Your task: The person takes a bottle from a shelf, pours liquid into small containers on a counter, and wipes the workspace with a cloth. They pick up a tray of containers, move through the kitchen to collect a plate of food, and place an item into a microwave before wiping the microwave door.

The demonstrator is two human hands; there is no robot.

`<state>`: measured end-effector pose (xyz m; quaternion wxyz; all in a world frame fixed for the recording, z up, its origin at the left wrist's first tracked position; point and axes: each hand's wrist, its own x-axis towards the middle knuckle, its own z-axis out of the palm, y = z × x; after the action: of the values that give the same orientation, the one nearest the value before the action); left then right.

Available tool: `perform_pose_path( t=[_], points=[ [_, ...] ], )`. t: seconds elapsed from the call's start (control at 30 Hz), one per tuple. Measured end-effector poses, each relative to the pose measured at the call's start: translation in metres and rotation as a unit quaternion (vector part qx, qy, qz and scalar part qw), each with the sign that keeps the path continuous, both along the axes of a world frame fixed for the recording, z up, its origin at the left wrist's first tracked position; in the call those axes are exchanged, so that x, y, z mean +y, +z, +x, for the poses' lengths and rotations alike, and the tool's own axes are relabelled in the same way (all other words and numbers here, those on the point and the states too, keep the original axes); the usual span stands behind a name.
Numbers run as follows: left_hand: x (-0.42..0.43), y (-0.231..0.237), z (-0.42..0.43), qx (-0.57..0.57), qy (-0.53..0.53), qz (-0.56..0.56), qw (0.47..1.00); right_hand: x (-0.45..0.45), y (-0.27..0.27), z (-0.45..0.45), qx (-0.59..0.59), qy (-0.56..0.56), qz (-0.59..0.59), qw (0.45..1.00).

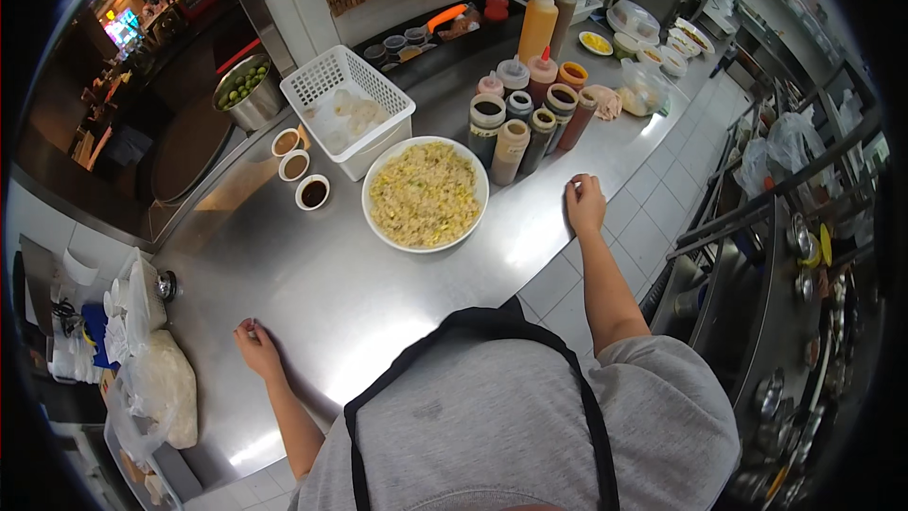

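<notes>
A white bowl of fried rice (425, 195) with yellow and green bits stands on the steel counter (319, 284) before me. Off to its left, my left hand (257, 351) is at the counter with its fingers curled in, and I see nothing in it. My right hand (586, 206) is by the counter's edge, also curled and with nothing visible in it. It is nearest to a cluster of squeeze bottles and open sauce bottles (512, 145). Beyond the bowl sits a white perforated plastic basket (383, 131) with small translucent cups (360, 112) inside.
Three sauce cups (312, 192) line up near the pass window, beside a steel pot of green citrus fruit (245, 89). A service bell (166, 285) and a filled plastic bag (177, 390) lie left. Small dishes (670, 60) stand far right, and shelving (773, 199) rises behind.
</notes>
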<state>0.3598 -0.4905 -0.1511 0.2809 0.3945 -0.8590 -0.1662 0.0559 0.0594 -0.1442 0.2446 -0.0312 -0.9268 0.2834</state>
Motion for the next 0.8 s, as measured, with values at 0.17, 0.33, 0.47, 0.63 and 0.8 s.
perform_pose_path(
  t=[0.17, 0.33, 0.47, 0.63, 0.8],
  points=[
    [0.019, -0.011, -0.009, 0.072, 0.11, -0.026, 0.991, 0.09, -0.004, -0.091, 0.007, -0.074, -0.074, 0.994],
    [0.077, -0.017, -0.028, 0.025, 0.226, -0.02, 0.974, 0.136, 0.025, -0.193, 0.033, 0.121, -0.003, 0.992],
    [0.132, -0.01, -0.061, 0.015, 0.178, -0.003, 0.984, 0.132, 0.029, -0.222, 0.004, 0.187, 0.134, 0.973],
    [0.164, -0.011, -0.081, 0.031, 0.139, -0.012, 0.99, 0.134, 0.03, -0.214, -0.132, 0.206, 0.126, 0.961],
    [0.165, -0.009, -0.082, 0.029, 0.145, 0.007, 0.989, 0.148, 0.051, -0.147, -0.263, 0.292, 0.155, 0.907]
  ],
)
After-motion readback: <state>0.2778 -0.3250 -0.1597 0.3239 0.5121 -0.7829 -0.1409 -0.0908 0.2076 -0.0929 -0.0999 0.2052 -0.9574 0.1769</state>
